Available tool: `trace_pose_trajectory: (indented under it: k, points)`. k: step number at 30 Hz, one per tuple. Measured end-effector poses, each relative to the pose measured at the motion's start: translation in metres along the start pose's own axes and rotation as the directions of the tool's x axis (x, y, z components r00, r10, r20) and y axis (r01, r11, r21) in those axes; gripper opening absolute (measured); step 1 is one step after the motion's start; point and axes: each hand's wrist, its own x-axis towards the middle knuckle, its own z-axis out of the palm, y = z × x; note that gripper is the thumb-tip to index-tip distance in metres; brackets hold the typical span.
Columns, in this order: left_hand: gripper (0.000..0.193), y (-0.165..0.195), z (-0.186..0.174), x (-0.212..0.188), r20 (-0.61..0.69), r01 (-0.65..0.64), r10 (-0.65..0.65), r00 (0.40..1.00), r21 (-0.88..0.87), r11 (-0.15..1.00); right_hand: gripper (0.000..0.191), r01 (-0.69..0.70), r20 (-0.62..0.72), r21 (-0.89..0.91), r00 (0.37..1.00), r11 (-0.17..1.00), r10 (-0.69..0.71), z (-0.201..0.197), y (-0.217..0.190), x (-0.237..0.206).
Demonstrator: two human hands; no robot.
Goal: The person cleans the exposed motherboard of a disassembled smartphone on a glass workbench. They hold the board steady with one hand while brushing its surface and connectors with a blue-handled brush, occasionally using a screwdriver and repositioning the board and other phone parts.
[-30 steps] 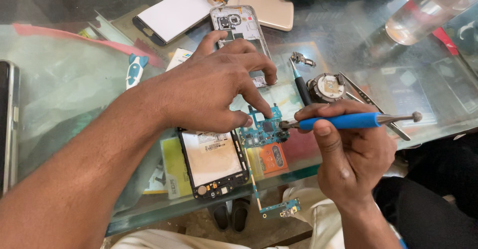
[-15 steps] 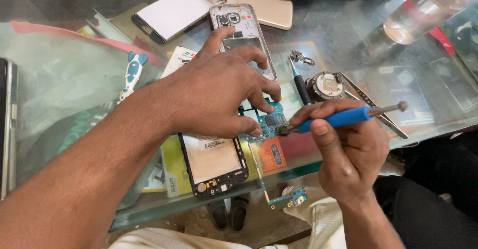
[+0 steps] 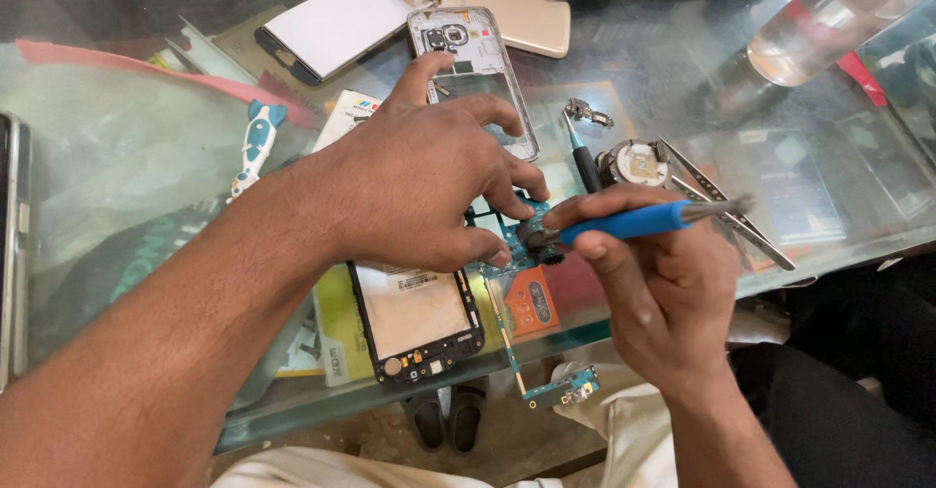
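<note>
While my left hand (image 3: pixel 419 191) pins the circuit board (image 3: pixel 507 244) flat, my right hand (image 3: pixel 663 283) grips the blue screwdriver (image 3: pixel 634 223), shaft lying crosswise, tip at the board's right edge.

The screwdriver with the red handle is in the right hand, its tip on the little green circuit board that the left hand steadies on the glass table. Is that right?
Not quite: the screwdriver handle is blue, not red, as the head view shows. The rest holds: the right hand grips it, tip on the green circuit board, which the left hand steadies on the glass table.
</note>
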Motion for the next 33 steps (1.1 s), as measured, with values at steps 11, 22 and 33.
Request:
trace_pose_trajectory:
  k: [11, 22, 33]
  points:
    - [0.037, -0.0018, 0.0009, -0.0013, -0.007, -0.024, 0.024, 1.000, -0.026, 0.999, 0.033, -0.065, -0.044, -0.040, 0.997, 0.997, 0.063, 0.0030, -0.0043, 0.0013]
    - [0.046, 0.0022, -0.0018, -0.0001, 0.037, 0.004, -0.001, 0.999, -0.064, 0.998, 0.044, -0.062, -0.021, -0.003, 0.998, 0.998, 0.062, 0.0037, -0.0088, -0.0005]
    - [0.049, 0.0052, -0.0040, 0.0015, 0.049, 0.014, -0.010, 0.999, -0.070, 0.997, 0.028, -0.127, -0.086, -0.095, 0.989, 0.987, 0.119, 0.0058, -0.0101, 0.0036]
